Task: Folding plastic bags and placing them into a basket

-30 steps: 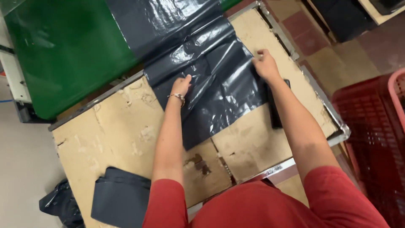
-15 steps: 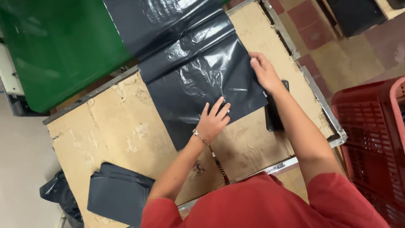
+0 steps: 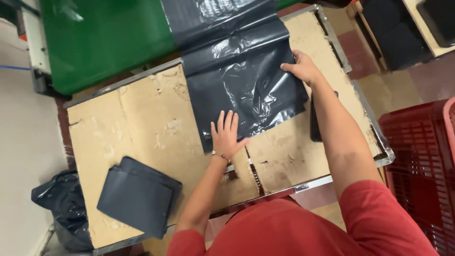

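A long strip of black plastic bag material (image 3: 239,71) runs from the top of the view down onto a cardboard-covered table (image 3: 137,128). My left hand (image 3: 226,134) lies flat, fingers spread, on the strip's near left corner. My right hand (image 3: 302,68) presses on the strip's right edge, farther away. Both hands rest on the plastic; neither grips it.
A stack of folded black bags (image 3: 138,195) lies at the table's near left. A dark flat object (image 3: 315,124) sits by my right forearm. A green surface (image 3: 102,38) is beyond the table, a red crate (image 3: 422,170) to the right, a filled black bag (image 3: 59,208) on the floor left.
My left hand moved from the strip's far left edge toward me to its near corner. The right hand stayed on the right edge. The strip lies smoother and straighter now.
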